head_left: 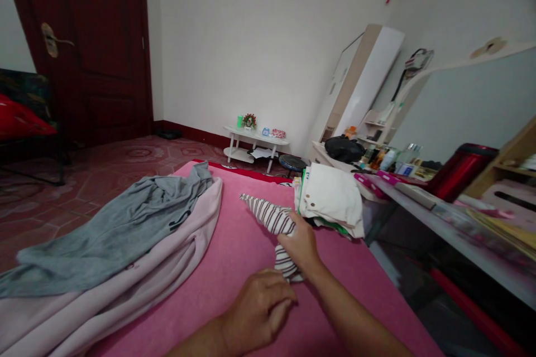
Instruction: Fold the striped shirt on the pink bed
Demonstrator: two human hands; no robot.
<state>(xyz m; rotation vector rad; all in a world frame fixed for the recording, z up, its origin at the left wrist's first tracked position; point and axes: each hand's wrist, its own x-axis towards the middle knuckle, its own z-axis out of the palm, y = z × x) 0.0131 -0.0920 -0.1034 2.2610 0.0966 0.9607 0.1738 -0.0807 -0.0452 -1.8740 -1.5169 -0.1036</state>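
Observation:
A white garment with dark stripes (270,216) is bunched in my right hand (302,242), whose fingers are closed around its middle. One end points away to the left above the pink bed cover (238,245), and the other hangs down behind my left hand. My left hand (262,307) is curled close to that lower end. Whether its fingers pinch the cloth cannot be seen. To the left lie grey trousers (113,228) spread on top of a pale pink garment (167,268). Just beyond my right hand sits a stack of folded clothes (333,195), with a white buttoned piece on top.
Along the right runs a dressing table (419,195) with bottles, a dark red cylinder (463,170) and a mirror (473,106). A low white table (255,136) and a round dark stool (293,163) stand past the bed. A dark red door (100,50) is at back left.

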